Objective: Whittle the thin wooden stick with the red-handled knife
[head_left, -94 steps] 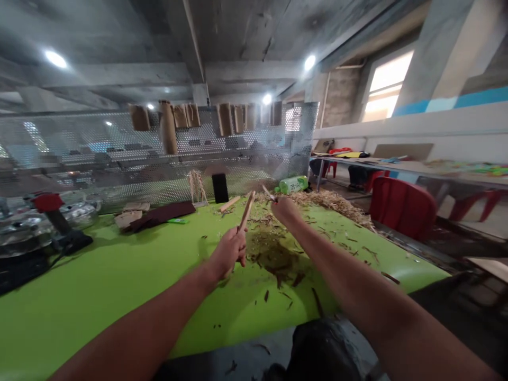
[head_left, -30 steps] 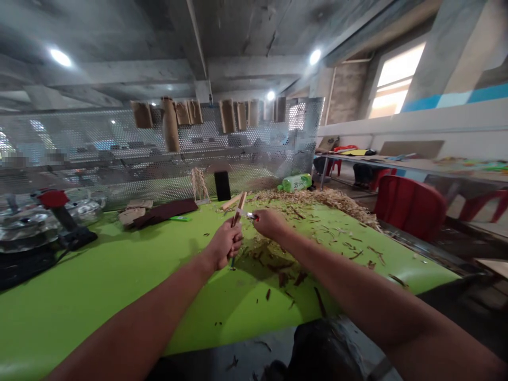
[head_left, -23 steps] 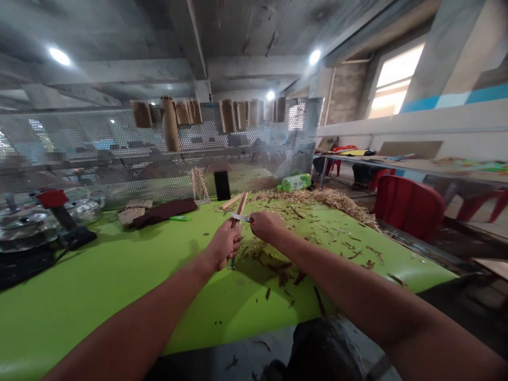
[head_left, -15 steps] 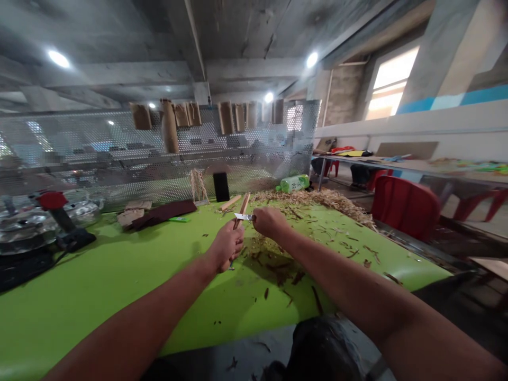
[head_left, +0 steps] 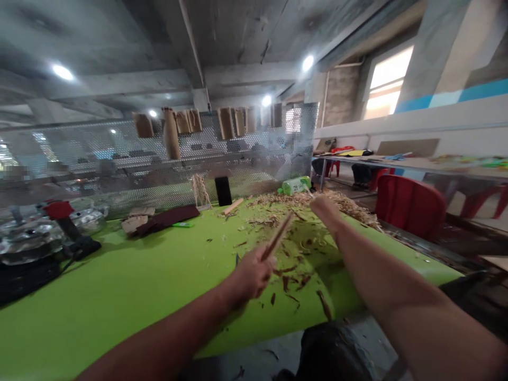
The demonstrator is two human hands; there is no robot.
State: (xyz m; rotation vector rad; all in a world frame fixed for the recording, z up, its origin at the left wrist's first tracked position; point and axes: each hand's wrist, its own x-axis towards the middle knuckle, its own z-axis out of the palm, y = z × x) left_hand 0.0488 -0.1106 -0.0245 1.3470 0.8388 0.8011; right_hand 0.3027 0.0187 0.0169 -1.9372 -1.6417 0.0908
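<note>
My left hand (head_left: 250, 276) is closed around a thin wooden stick (head_left: 278, 237), which tilts up and to the right from my fist, above the bright green table (head_left: 119, 301). My right hand (head_left: 325, 210) is motion-blurred and appears closed, near the far pile of pale wood shavings (head_left: 317, 198). A small knife (head_left: 308, 191) shows only as a faint blurred sliver beyond those fingers. Dark and pale shavings are scattered on the tabletop under both hands. The hands are well apart.
Beyond the shavings stand a green bottle (head_left: 296, 185) and an upright black phone-like slab (head_left: 223, 191). A dark cloth (head_left: 174, 215) lies at the far left, with metal bowls (head_left: 87, 221) past it. A perforated metal screen (head_left: 119, 148) runs behind, and a red chair (head_left: 408, 209) stands right.
My hands have separated: the right hand moved up and right, away from the stick, and the left moved down and right. The stick now leans right, and the whole view has shifted slightly.
</note>
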